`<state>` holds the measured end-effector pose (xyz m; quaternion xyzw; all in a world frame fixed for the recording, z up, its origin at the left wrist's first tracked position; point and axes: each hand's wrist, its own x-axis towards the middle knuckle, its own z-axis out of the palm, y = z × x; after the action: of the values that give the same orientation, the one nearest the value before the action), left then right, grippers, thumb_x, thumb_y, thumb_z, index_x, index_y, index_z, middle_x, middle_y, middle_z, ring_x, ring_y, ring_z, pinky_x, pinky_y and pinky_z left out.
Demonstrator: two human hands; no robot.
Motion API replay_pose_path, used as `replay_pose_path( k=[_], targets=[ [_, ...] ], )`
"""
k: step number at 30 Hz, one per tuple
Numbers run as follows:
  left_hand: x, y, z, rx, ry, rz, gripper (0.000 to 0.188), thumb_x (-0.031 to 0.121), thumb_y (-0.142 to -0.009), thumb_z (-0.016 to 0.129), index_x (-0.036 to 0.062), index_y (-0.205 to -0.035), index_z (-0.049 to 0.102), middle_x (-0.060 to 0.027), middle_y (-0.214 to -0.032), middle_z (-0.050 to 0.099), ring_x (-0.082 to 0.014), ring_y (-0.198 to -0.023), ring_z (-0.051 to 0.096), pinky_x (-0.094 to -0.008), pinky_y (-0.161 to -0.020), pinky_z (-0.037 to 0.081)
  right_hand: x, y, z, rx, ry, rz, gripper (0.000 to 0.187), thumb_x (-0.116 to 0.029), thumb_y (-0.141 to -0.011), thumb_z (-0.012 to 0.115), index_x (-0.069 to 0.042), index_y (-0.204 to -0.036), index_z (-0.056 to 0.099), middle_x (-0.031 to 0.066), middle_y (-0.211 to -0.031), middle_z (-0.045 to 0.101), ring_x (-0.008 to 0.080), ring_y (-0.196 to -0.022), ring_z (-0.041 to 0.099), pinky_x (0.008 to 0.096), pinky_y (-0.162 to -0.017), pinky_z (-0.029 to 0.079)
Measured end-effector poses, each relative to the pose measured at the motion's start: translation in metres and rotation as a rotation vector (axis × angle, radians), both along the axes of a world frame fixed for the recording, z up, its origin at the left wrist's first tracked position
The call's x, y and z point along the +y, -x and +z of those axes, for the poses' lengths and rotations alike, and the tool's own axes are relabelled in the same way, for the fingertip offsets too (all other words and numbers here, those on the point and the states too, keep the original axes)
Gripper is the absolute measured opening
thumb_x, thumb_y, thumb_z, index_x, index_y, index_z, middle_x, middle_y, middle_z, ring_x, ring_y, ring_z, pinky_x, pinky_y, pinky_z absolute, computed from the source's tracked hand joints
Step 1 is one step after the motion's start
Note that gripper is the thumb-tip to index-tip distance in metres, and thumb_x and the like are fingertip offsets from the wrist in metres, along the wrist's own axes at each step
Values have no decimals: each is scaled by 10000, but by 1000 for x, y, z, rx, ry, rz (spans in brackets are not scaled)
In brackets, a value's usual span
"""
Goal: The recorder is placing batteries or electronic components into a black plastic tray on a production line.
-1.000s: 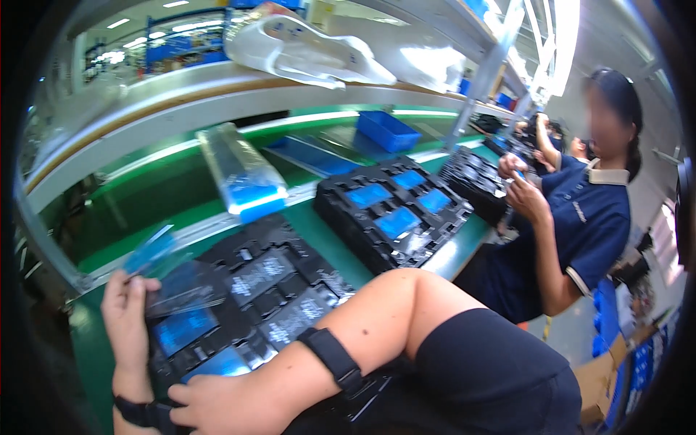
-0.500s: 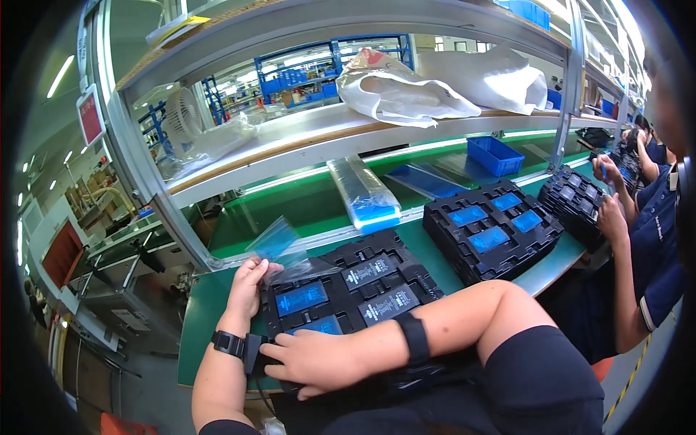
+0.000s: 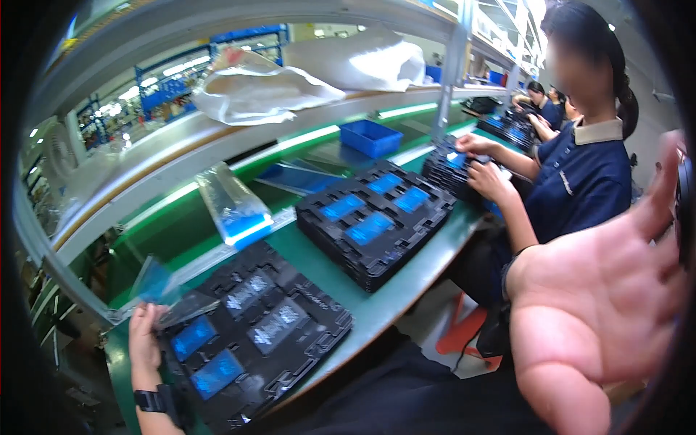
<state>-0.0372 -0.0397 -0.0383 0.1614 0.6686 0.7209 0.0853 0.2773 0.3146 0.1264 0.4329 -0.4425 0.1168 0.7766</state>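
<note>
At the lower left my left hand (image 3: 145, 335) pinches thin clear-and-bluish plastic films (image 3: 156, 284), fanned out over the tray's far left corner. Beside it on the bench lies a black tray (image 3: 283, 370) with flat battery packs in its pockets. Two battery packs on the near left, including this one (image 3: 217, 373), have blue film on them; two, including this one (image 3: 278, 326), show dark faces. My right hand (image 3: 602, 304) is raised large at the right edge, palm in view, one finger stretched upward. The other fingertips are partly cut off, and nothing shows in the palm.
A stack of black trays (image 3: 366, 254) with blue-covered pieces stands right of my tray. Behind are a bundle of clear film (image 3: 230, 206) and a blue bin (image 3: 370, 138). A co-worker (image 3: 580, 185) handles another tray stack (image 3: 446, 167). A shelf with white bags (image 3: 261, 90) spans above.
My right hand has left the tray's near side and risen to the right edge. The view has turned rightward. My left hand still holds the films.
</note>
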Motion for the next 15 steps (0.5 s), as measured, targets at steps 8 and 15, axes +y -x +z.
replay_pose_path(
  k=[8,15],
  targets=[
    [19,10,4,63,-18,6,193,237,-891,575,70,-970,520,-52,-934,609,-139,-954,574,-285,-891,387,270,-48,-66,-997,-445,-1503,368,-338,-833,527,-25,-1026,522,105,-1008,508,210,-910,511,370,-772,410],
    [-4,-7,-11,9,-11,90,189,185,-869,584,48,-973,505,-56,-842,613,-168,-820,600,-307,-787,461,284,63,-65,-794,-615,-1419,175,-174,-784,494,-105,-904,602,22,-953,541,173,-904,545,349,-743,460]
  ],
)
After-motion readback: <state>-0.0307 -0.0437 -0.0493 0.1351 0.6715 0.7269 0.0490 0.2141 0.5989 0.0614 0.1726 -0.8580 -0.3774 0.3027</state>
